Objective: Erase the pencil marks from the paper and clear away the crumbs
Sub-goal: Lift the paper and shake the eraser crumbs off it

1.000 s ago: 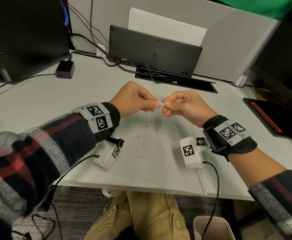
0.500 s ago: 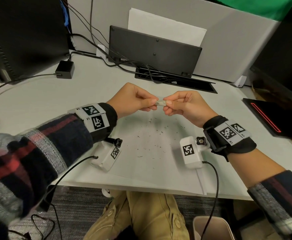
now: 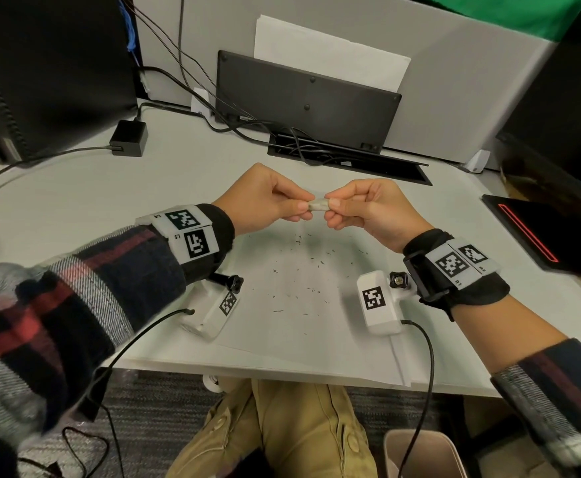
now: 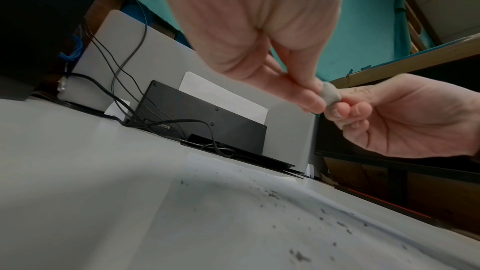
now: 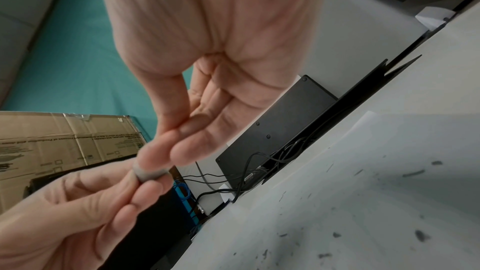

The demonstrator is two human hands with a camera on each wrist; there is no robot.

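A small grey-white eraser [image 3: 318,204] is held in the air between both hands, above the far edge of the white paper [image 3: 302,326]. My left hand [image 3: 304,203] pinches its left end with thumb and fingertips. My right hand [image 3: 332,202] pinches the other end the same way. In the left wrist view the eraser [image 4: 330,94] shows as a rounded grey lump between the two sets of fingertips. In the right wrist view the eraser [image 5: 149,172] is mostly covered by fingers. Several dark eraser crumbs [image 3: 311,270] lie scattered over the paper below the hands.
A black stand with cables [image 3: 308,101] and a white sheet stands at the back of the desk. A black power adapter [image 3: 128,138] lies back left. A dark device with a red line [image 3: 544,236] lies at the right. A waste bin [image 3: 423,453] stands under the desk edge.
Both hands have stayed together on the eraser and shifted only slightly. The eraser shows a little more between the fingertips than a second ago.
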